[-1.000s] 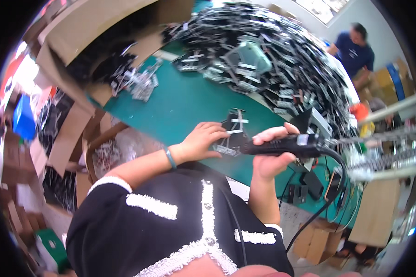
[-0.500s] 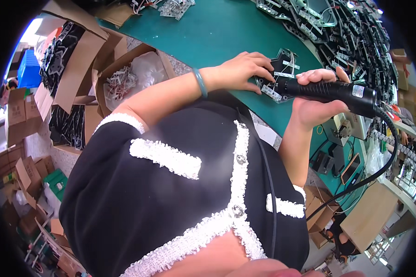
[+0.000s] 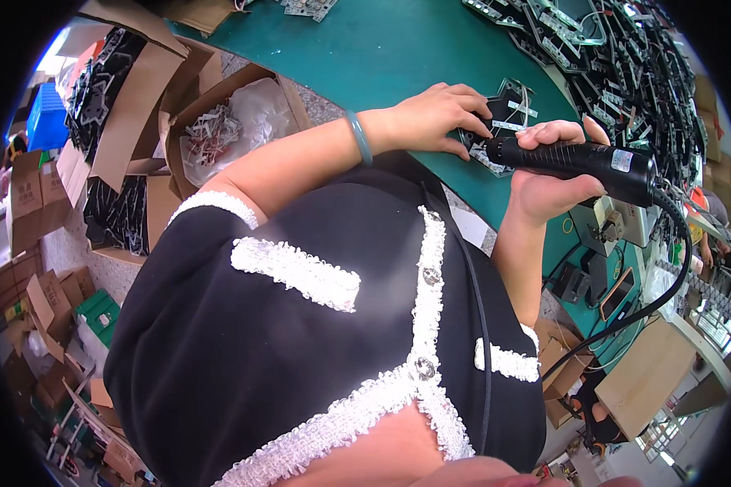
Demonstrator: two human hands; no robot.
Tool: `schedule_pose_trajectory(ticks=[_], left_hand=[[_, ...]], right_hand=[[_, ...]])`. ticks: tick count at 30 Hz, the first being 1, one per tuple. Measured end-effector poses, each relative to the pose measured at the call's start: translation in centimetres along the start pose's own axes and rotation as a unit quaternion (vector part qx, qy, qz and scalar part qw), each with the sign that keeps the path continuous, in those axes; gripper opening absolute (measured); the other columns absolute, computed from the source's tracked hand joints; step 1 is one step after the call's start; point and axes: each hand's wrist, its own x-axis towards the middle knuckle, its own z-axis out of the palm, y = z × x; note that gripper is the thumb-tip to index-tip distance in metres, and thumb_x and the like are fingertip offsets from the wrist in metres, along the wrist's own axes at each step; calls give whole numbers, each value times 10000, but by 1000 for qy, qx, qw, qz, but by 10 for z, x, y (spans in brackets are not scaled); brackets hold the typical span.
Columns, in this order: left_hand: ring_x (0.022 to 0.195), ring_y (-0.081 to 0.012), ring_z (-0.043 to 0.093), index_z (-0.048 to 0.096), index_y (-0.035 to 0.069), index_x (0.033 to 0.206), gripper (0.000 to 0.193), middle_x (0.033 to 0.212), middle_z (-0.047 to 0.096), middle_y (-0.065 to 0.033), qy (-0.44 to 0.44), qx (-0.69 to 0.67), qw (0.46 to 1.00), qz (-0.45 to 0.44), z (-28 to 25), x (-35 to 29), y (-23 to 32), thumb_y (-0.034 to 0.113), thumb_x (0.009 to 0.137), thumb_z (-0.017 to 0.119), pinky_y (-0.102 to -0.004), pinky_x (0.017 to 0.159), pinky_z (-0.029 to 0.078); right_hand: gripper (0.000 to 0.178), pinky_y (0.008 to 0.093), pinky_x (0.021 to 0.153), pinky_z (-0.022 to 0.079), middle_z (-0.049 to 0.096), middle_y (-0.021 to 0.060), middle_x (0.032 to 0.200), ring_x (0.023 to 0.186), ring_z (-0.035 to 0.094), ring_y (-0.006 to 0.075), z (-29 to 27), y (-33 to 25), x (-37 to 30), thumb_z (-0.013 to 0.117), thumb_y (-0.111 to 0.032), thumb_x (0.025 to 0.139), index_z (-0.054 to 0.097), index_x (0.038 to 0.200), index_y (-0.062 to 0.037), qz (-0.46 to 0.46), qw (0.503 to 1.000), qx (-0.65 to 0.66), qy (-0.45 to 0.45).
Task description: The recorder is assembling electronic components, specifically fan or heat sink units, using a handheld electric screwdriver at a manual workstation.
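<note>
My right hand (image 3: 556, 166) is wrapped round a black electric screwdriver (image 3: 617, 170), a thick cylinder with a cable at its rear end. The tool lies nearly level, its front end pointing left over a dark, angular panel (image 3: 503, 114) with pale light strips and a thin white wire. The panel rests on a green tabletop (image 3: 365, 65). With curved fingers, my left hand (image 3: 439, 118) grips the panel's left side, thumb on the near side. The screwdriver's tip is hidden, so I cannot tell whether it touches a screw.
Many similar panels (image 3: 617, 81) are heaped at the right of the table. Left of me, an open carton (image 3: 280, 105) contains clear plastic and small wired parts. The screwdriver's black cable (image 3: 678, 276) loops down at the right. A phone (image 3: 617, 294) lies on the table at the right.
The view has shifted slightly. The screwdriver's front end sits a little farther left over the panel, close to my left fingers. Both hands keep their hold.
</note>
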Motion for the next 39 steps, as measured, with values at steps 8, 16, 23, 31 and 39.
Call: schedule_pose_trajectory(ticks=[8, 16, 23, 31, 39], left_hand=[[1225, -307, 490, 670, 127, 1113, 477, 1232, 585, -54, -16, 12, 1000, -5, -2, 0, 0, 227, 664, 797, -450, 985, 406], [1268, -225, 454, 674, 225, 1165, 452, 1249, 580, -13, -35, 46, 998, -13, -5, 0, 1, 307, 728, 753, -412, 954, 405], [1255, -291, 470, 651, 159, 1151, 497, 1272, 568, -34, -30, 23, 999, 11, -2, 3, 4, 202, 675, 787, -451, 994, 388], [1266, -258, 464, 634, 171, 1173, 538, 1275, 572, -44, 16, -20, 1000, -5, -5, 7, 9, 191, 664, 809, -452, 1050, 335], [1249, -246, 467, 646, 174, 1035, 371, 1226, 572, -31, -25, 70, 997, -13, 6, 17, 25, 226, 699, 796, -461, 1072, 296]], right_hand=[[869, 306, 575, 538, 567, 121, 722, 560, 582, 186, 7, -1, 2, 521, -754, 786, 427, 1200, 4, -20, 998, -26, -60], [845, 339, 534, 532, 553, 109, 723, 570, 572, 197, 7, 7, 1, 453, -791, 774, 453, 1153, -36, -35, 994, -4, -101], [879, 360, 567, 528, 576, 116, 732, 586, 578, 218, 0, -3, 1, 451, -799, 768, 447, 1189, -27, -21, 996, -36, -78], [841, 386, 634, 526, 591, 116, 771, 650, 581, 228, -117, -55, -17, 460, -766, 800, 447, 1226, -41, -21, 993, -58, 102], [819, 384, 632, 537, 588, 114, 764, 658, 586, 225, -131, -44, -47, 492, -719, 830, 399, 1224, -7, -31, 969, -169, 179]])
